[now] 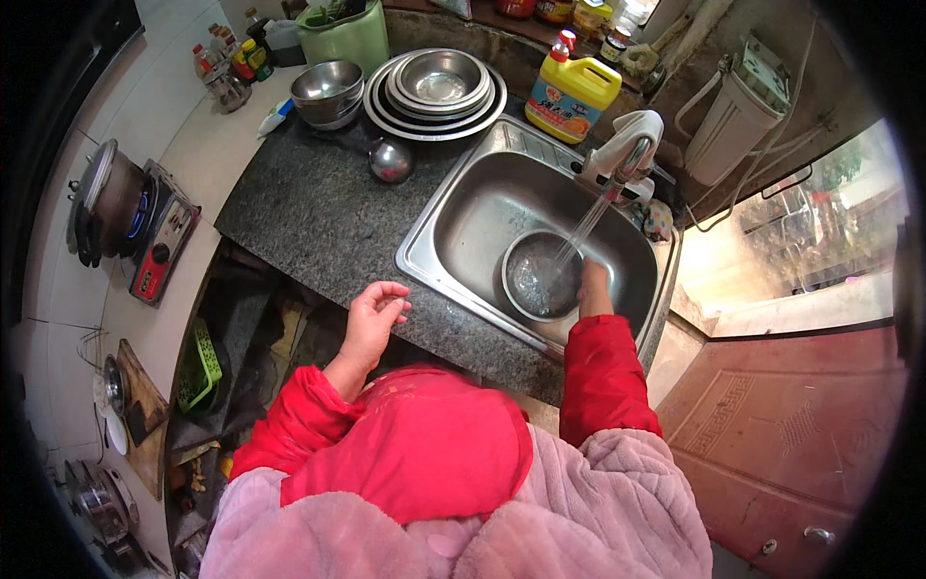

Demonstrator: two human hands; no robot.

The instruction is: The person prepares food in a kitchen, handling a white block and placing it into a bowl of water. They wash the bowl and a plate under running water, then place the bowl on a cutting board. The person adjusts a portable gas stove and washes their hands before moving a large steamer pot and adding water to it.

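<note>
Water runs from the faucet (636, 159) into a round metal bowl (508, 279) in the stainless steel sink (470, 210). My right hand (594, 286) reaches into the sink and grips the bowl's right side; its fingertips are partly hidden. Over the front edge of the dark stone counter (311, 217), my left hand (372, 318) hangs empty, its fingers loosely curled and the thumb a little apart. Red sleeve covers show on both forearms. A white cloth (626, 137) drapes over the faucet.
Behind the sink stands a yellow detergent jug (571, 98). Nested metal basins (434, 127), stacked bowls (327, 94) and a round metal ladle or cup (391, 159) sit on the counter. At left, a pot (112, 199) is over a blue flame on a portable gas stove (163, 239).
</note>
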